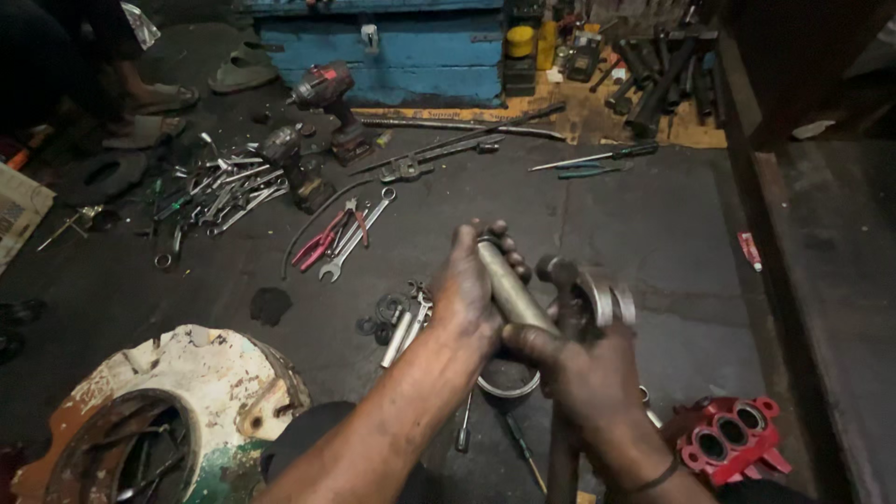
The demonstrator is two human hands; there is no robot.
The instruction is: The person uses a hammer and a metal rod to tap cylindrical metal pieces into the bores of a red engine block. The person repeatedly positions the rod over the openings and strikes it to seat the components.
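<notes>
mid-job, seemingly: left hand (471, 289) clamped round a metal shaft (509, 287), right hand (583, 373) gripping a hammer handle (563, 448) beside its ringed end (607, 303), nothing finished yet.

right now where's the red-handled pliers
In the head view, the red-handled pliers lie on the dark floor left of centre, beside a combination wrench and just below the cordless drill.

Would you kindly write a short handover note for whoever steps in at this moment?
Left hand: gripped around a metal cylinder, held tilted above the floor.
Right hand: closed on a dark hammer handle, its head beside the ringed metal part at the cylinder's end.
Nearby: wrenches, steel ring on the floor, red casting at right.
Cylinder and ringed part are together in hand; whether seated cannot be told.
</notes>
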